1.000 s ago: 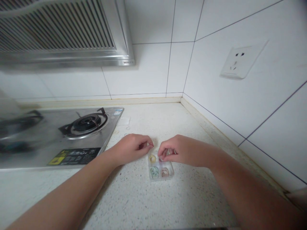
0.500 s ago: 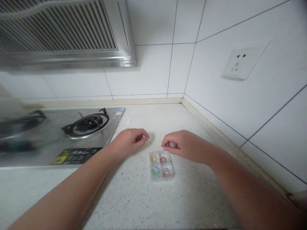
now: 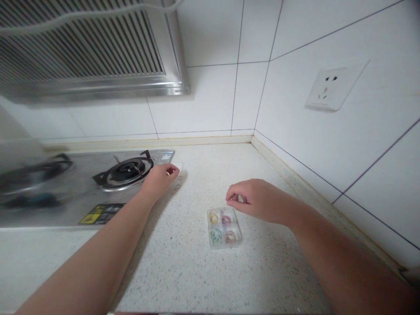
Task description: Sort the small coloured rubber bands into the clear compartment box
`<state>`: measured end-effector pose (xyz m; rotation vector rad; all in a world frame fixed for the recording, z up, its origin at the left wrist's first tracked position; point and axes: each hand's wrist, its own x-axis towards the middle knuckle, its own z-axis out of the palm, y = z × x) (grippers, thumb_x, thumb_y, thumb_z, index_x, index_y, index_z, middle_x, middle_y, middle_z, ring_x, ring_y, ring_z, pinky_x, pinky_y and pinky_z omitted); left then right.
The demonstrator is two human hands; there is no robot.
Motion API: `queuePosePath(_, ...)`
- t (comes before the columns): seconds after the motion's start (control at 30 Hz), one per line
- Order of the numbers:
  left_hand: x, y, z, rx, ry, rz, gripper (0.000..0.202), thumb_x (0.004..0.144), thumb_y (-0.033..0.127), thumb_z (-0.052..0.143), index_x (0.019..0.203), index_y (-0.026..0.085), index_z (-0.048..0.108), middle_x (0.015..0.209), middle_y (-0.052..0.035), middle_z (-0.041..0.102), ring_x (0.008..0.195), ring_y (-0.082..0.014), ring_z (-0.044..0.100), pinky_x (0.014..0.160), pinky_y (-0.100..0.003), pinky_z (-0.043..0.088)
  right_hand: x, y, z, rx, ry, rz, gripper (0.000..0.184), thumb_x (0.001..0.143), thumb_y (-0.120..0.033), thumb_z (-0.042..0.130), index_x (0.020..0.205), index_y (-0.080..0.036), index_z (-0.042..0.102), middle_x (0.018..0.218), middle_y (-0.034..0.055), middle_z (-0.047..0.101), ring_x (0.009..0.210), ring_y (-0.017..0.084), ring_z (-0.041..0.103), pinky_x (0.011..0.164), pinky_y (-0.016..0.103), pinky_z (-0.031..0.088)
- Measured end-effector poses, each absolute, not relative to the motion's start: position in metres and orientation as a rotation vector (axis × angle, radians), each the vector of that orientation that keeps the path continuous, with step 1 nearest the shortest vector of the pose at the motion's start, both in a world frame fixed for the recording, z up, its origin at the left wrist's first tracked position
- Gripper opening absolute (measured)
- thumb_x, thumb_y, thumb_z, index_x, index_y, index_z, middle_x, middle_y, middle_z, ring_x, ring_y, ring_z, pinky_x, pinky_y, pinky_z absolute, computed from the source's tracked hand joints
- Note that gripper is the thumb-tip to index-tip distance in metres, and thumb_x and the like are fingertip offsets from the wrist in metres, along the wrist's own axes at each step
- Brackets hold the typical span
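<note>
A small clear plastic box (image 3: pixel 225 227) with four compartments lies on the speckled counter (image 3: pixel 203 271). Each compartment holds coiled coloured rings: yellow, pink, green and brownish. My right hand (image 3: pixel 254 199) hovers just behind the box with its fingers curled inward; what they pinch is too small to name. My left hand (image 3: pixel 160 177) is stretched out to the far left, fingers closed at a flat clear piece (image 3: pixel 174 168) that lies beside the stove corner. A faint loose ring (image 3: pixel 177 187) lies on the counter near that hand.
A steel gas stove (image 3: pixel 82 188) with a black burner (image 3: pixel 126 168) fills the left of the counter. A range hood (image 3: pixel 88 43) hangs above it. White tiled walls meet in a corner behind, with a socket (image 3: pixel 326 87) on the right wall.
My left hand has left the box and reached back and left to the clear piece by the stove. My right hand has lifted slightly off the box.
</note>
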<state>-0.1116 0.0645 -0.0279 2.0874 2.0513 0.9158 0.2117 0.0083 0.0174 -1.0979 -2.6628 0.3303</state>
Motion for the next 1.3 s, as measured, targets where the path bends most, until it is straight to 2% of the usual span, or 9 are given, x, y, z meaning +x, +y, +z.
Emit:
queuePosePath(0.27, -0.119, 0.071, -0.032, 2.185, 2.074, 0.550, 0.028, 0.086, 0.043, 0.062, 0.096, 0.025, 0.081, 0.096, -0.0064, 0.079, 0.087, -0.0239, 0.069, 0.074, -0.030, 0.045, 0.212, 0.009, 0.016, -1.115, -2.692, 0.320, 0.019, 0.091, -0.033, 0.057, 0.093, -0.023, 0.073, 0.083, 0.0004, 0.074, 0.074, 0.015, 0.062, 0.065, 0.028, 0.035)
queuePosePath(0.43, -0.119, 0.072, -0.032, 2.230, 2.083, 0.458, 0.029, 0.087, 0.044, 0.060, 0.097, 0.026, 0.080, 0.094, -0.0061, 0.079, 0.084, -0.0239, 0.069, 0.072, -0.030, 0.044, 0.211, 0.007, 0.018, -1.123, -2.701, 0.317, 0.019, 0.091, -0.033, 0.057, 0.094, -0.023, 0.073, 0.083, 0.0004, 0.074, 0.073, 0.015, 0.062, 0.065, 0.028, 0.034)
queuePosePath(0.57, -0.116, 0.070, -0.030, 2.269, 2.087, 0.439, 0.027, 0.087, 0.042, 0.058, 0.096, 0.026, 0.078, 0.093, -0.0055, 0.077, 0.083, -0.0236, 0.067, 0.070, -0.030, 0.043, 0.212, 0.008, 0.017, -1.125, -2.702, 0.317, 0.019, 0.091, -0.034, 0.057, 0.094, -0.023, 0.073, 0.083, 0.0005, 0.074, 0.074, 0.015, 0.062, 0.065, 0.028, 0.034)
queuePosePath(0.77, -0.112, 0.066, -0.030, 2.280, 2.078, 0.480, 0.023, 0.084, 0.037, 0.060, 0.087, 0.021, 0.075, 0.089, -0.0076, 0.075, 0.081, -0.0242, 0.066, 0.070, -0.030, 0.043, 0.212, 0.008, 0.016, -1.139, -2.703, 0.341, 0.019, 0.091, -0.034, 0.058, 0.093, -0.023, 0.073, 0.081, 0.0011, 0.073, 0.071, 0.015, 0.061, 0.062, 0.028, 0.032)
queuePosePath(0.97, -0.098, 0.059, -0.023, 2.243, 1.935, 0.650, 0.026, 0.089, 0.037, 0.055, 0.090, 0.016, 0.071, 0.087, -0.0078, 0.073, 0.074, -0.0197, 0.062, 0.067, -0.029, 0.042, 0.212, 0.008, 0.017, -1.142, -2.697, 0.330, 0.019, 0.091, -0.034, 0.058, 0.094, -0.023, 0.073, 0.082, 0.0010, 0.074, 0.071, 0.015, 0.061, 0.063, 0.028, 0.033)
queuePosePath(1.1, -0.075, 0.041, -0.014, 2.177, 1.708, 0.761, 0.036, 0.095, 0.045, 0.046, 0.093, 0.017, 0.067, 0.078, -0.0022, 0.066, 0.064, -0.0134, 0.054, 0.060, -0.024, 0.039, 0.211, 0.008, 0.017, -1.136, -2.685, 0.328, 0.018, 0.091, -0.033, 0.059, 0.093, -0.023, 0.073, 0.082, 0.0008, 0.074, 0.071, 0.015, 0.061, 0.064, 0.028, 0.034)
queuePosePath(1.17, -0.064, 0.031, -0.012, 1.993, 1.364, 0.902, 0.034, 0.093, 0.046, 0.052, 0.091, 0.015, 0.066, 0.074, 0.0000, 0.059, 0.062, -0.0111, 0.048, 0.056, -0.023, 0.035, 0.210, 0.008, 0.016, -1.127, -2.664, 0.326, 0.017, 0.091, -0.032, 0.059, 0.093, -0.023, 0.073, 0.082, 0.0003, 0.074, 0.071, 0.014, 0.061, 0.064, 0.027, 0.035)
queuePosePath(1.3, -0.048, 0.017, -0.013, 1.713, 1.070, 0.892, 0.030, 0.092, 0.046, 0.059, 0.090, 0.016, 0.062, 0.064, 0.0059, 0.041, 0.052, -0.0074, 0.031, 0.048, -0.022, 0.022, 0.209, 0.008, 0.016, -1.100, -2.589, 0.319, 0.016, 0.090, -0.031, 0.060, 0.093, -0.023, 0.073, 0.080, -0.0013, 0.072, 0.068, 0.012, 0.059, 0.064, 0.026, 0.036)
